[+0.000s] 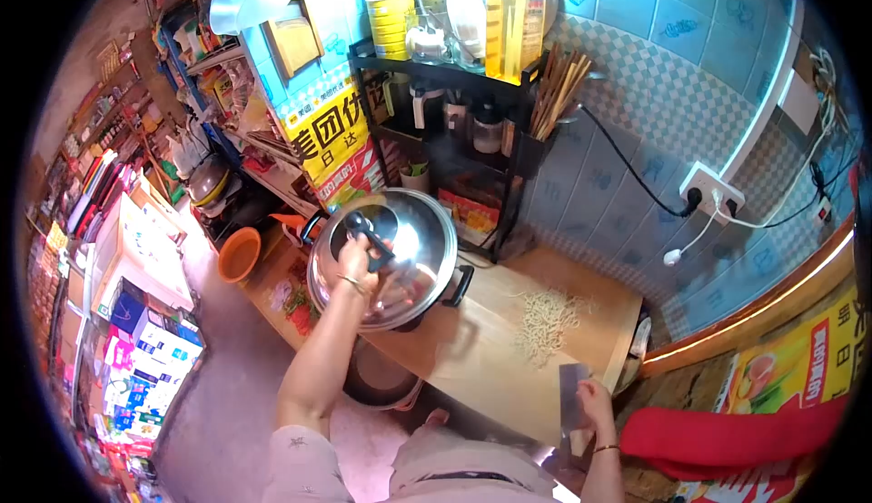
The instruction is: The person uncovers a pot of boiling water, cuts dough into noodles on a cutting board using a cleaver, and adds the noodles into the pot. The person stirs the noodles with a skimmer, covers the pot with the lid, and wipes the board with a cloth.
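My left hand is closed round the black handle of a shiny domed pot lid. The lid covers a pot with black side handles; what is inside cannot be seen. At the front right edge of the wooden board, my right hand is closed on a cleaver with a flat grey rectangular blade. A loose heap of pale noodles lies on the board, beyond the blade and apart from it.
A black rack with bottles and jars stands behind the pot, chopsticks at its side. An orange bowl and chopped vegetables are left of the pot. Red cloth lies at right, below a wall socket with cords.
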A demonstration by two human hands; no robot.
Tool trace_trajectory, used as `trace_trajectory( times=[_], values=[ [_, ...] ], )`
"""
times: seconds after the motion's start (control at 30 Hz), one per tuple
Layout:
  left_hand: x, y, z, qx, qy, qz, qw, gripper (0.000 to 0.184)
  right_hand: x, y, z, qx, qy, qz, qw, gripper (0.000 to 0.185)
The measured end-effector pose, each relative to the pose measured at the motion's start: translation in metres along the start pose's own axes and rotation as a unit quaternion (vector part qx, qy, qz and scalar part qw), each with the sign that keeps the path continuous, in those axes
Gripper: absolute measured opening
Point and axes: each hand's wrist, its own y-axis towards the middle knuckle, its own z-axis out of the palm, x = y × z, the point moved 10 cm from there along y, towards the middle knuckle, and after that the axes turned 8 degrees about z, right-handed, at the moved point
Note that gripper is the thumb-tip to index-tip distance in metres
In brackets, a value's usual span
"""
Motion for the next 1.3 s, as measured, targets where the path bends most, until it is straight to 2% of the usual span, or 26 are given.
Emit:
trace_trajectory(
  times=[0.03, 0.07, 0.1, 0.17, 0.2, 0.3, 0.33, 0.43, 0.47, 0.5, 0.53, 0.57, 0.6, 0.63, 0.77, 0.8, 0.87, 0.9, 0.97, 1.03, 1.1, 1.17, 1.23, 1.27, 1.3],
  values=[
    [-0.030, -0.023, 0.011, 0.001, -0.019, -0.014, 1.000, 0.021, 0.001, 0.001, -0.001, -0.002, 0.030, 0.005, 1.000, 0.017],
    [-0.061, -0.032, 0.018, 0.034, -0.064, 0.026, 0.997, 0.022, 0.004, 0.003, -0.001, -0.002, 0.060, 0.009, 0.998, 0.016],
    [-0.079, -0.053, -0.002, 0.057, -0.076, 0.041, 0.995, 0.022, -0.024, -0.029, 0.015, 0.021, 0.074, 0.034, 0.996, 0.016],
    [-0.084, -0.060, -0.006, 0.048, -0.213, 0.012, 0.976, 0.020, -0.019, -0.014, -0.011, 0.028, 0.072, 0.034, 0.996, 0.016],
    [-0.100, -0.073, -0.005, 0.045, -0.240, 0.011, 0.970, 0.018, -0.018, -0.008, -0.009, 0.033, 0.072, 0.029, 0.996, 0.016],
    [-0.124, -0.085, -0.029, 0.063, -0.432, 0.036, 0.899, 0.020, -0.007, -0.003, 0.001, 0.076, 0.087, 0.005, 0.993, 0.016],
    [-0.127, -0.091, -0.031, 0.082, -0.486, 0.030, 0.869, 0.022, 0.005, 0.000, 0.004, 0.090, 0.051, -0.020, 0.994, 0.017],
    [-0.137, -0.120, -0.035, 0.110, -0.491, 0.077, 0.861, 0.021, 0.022, 0.006, 0.014, 0.111, -0.002, -0.057, 0.992, 0.018],
    [-0.135, -0.126, -0.040, 0.073, -0.453, 0.080, 0.885, 0.018, 0.028, 0.011, 0.017, 0.109, -0.012, -0.070, 0.992, 0.018],
    [-0.141, -0.134, -0.047, 0.068, -0.454, 0.087, 0.884, 0.018, 0.041, 0.013, 0.019, 0.116, -0.016, -0.073, 0.990, 0.018],
    [-0.157, -0.144, -0.052, 0.102, -0.308, 0.144, 0.935, 0.017, 0.065, 0.007, 0.021, 0.120, -0.047, -0.114, 0.985, 0.018],
    [-0.168, -0.158, -0.056, 0.130, -0.150, 0.190, 0.961, 0.017, 0.077, -0.002, 0.026, 0.126, -0.077, -0.151, 0.977, 0.019],
    [-0.191, -0.196, -0.049, 0.052, -0.016, 0.246, 0.968, 0.019, 0.071, -0.003, 0.030, 0.136, -0.083, -0.148, 0.976, 0.019],
    [-0.190, -0.205, -0.081, 0.022, 0.022, 0.223, 0.974, 0.018, 0.065, 0.000, 0.036, 0.158, -0.073, -0.140, 0.975, 0.019],
    [-0.203, -0.300, -0.158, -0.136, 0.149, 0.233, 0.951, 0.019, 0.046, -0.003, 0.049, 0.211, -0.025, -0.100, 0.972, 0.021],
    [-0.201, -0.318, -0.183, -0.138, 0.174, 0.208, 0.953, 0.019, 0.048, -0.010, 0.054, 0.221, -0.027, -0.096, 0.970, 0.021],
    [-0.178, -0.346, -0.234, -0.173, 0.204, 0.160, 0.950, 0.019, 0.048, -0.015, 0.048, 0.211, -0.047, -0.031, 0.976, 0.021],
    [-0.163, -0.357, -0.263, -0.208, 0.213, 0.139, 0.945, 0.019, 0.047, -0.017, 0.051, 0.216, -0.053, -0.030, 0.974, 0.021],
    [-0.107, -0.361, -0.327, -0.212, 0.218, 0.075, 0.950, 0.020, 0.046, -0.015, 0.046, 0.178, -0.141, -0.071, 0.971, 0.021],
    [-0.047, -0.364, -0.373, -0.277, 0.267, -0.026, 0.923, 0.016, 0.038, -0.008, 0.048, 0.167, -0.154, -0.088, 0.970, 0.020],
    [0.020, -0.346, -0.430, -0.284, 0.352, -0.039, 0.891, 0.011, 0.042, -0.009, 0.051, 0.169, -0.105, -0.046, 0.979, 0.019],
    [0.056, -0.318, -0.385, -0.251, 0.328, -0.057, 0.909, 0.007, 0.062, -0.017, 0.048, 0.165, -0.107, -0.049, 0.979, 0.018],
    [0.118, -0.281, -0.390, -0.203, 0.199, -0.091, 0.955, 0.009, 0.062, -0.024, 0.053, 0.153, -0.156, -0.006, 0.976, 0.017],
    [0.133, -0.257, -0.381, -0.198, 0.193, -0.082, 0.958, 0.010, 0.058, -0.022, 0.053, 0.150, -0.140, -0.050, 0.977, 0.017],
    [0.142, -0.242, -0.378, -0.196, 0.193, -0.078, 0.958, 0.012, 0.055, -0.031, 0.058, 0.150, -0.147, -0.043, 0.977, 0.017]
  ],
)
